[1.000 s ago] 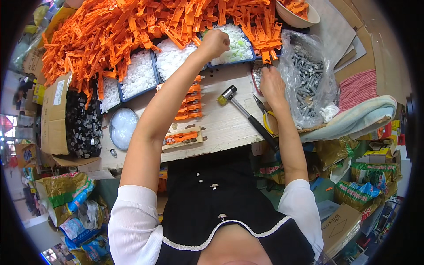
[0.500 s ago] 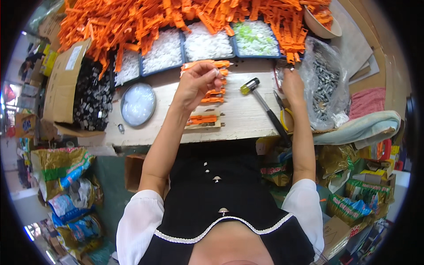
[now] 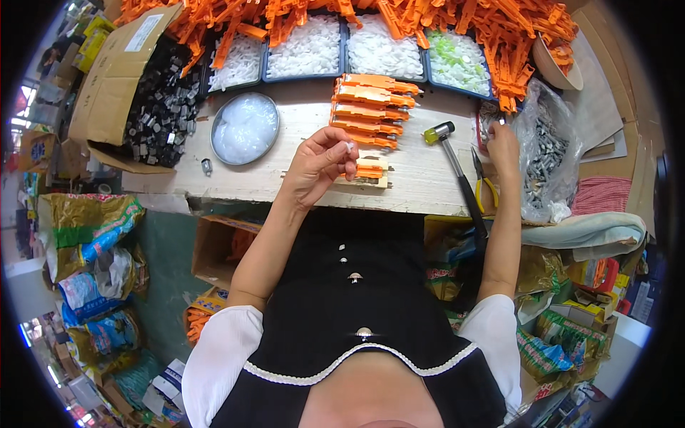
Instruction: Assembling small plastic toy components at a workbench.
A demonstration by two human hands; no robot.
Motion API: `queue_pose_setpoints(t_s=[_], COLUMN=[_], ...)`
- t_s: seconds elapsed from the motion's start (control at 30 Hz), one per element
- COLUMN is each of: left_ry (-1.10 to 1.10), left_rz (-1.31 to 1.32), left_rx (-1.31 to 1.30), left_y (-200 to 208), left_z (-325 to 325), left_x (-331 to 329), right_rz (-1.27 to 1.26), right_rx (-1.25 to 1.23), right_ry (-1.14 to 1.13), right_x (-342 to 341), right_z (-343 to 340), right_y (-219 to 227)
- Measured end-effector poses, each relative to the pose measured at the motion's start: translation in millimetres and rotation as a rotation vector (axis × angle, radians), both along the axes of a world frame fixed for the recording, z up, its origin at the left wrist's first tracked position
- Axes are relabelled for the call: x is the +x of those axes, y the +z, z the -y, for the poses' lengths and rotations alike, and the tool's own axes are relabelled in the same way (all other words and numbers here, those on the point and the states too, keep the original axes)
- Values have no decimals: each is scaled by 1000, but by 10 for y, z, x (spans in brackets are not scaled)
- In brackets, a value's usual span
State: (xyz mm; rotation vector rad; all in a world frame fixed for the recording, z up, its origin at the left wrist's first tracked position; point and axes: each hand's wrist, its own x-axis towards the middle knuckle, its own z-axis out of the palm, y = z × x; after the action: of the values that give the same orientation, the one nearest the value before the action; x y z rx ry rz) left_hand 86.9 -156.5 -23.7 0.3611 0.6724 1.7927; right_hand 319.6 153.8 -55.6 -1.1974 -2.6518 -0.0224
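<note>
My left hand (image 3: 321,165) is raised over the near part of the table, thumb and fingers pinched on a small white plastic piece (image 3: 349,146). Just beside it lies a pale block fixture (image 3: 379,172) with an orange plastic part (image 3: 368,169) in it, partly hidden by my fingers. Beyond the hand, several orange plastic parts (image 3: 371,110) lie side by side in a row. My right hand (image 3: 504,148) reaches to a small container (image 3: 487,114) at the right, fingertips closed together at its edge. Something small and pale shows at those fingertips, too small to name.
A hammer (image 3: 457,167) and yellow-handled pliers (image 3: 486,187) lie left of my right forearm. A round dish (image 3: 245,128) and a carton of black parts (image 3: 153,107) stand left. Trays of white pieces (image 3: 303,50) line the back under heaped orange parts (image 3: 492,28). A bag of metal pieces (image 3: 546,153) sits right.
The whole view has shifted. My left hand has come nearer to me, off the row of orange parts and beside the fixture. My right hand stays at the small container.
</note>
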Motion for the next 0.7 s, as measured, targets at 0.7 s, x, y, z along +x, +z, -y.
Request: queue_pose_setpoints(t_s=[0.7], left_ry=[126], left_rz=[-139], left_rx=[80], left_y=[-36], left_z=[238], left_x=[192], right_rz=[-949], right_rx=[-1547], right_ry=[446], right_x=[-1034], right_z=[1963], right_y=[566])
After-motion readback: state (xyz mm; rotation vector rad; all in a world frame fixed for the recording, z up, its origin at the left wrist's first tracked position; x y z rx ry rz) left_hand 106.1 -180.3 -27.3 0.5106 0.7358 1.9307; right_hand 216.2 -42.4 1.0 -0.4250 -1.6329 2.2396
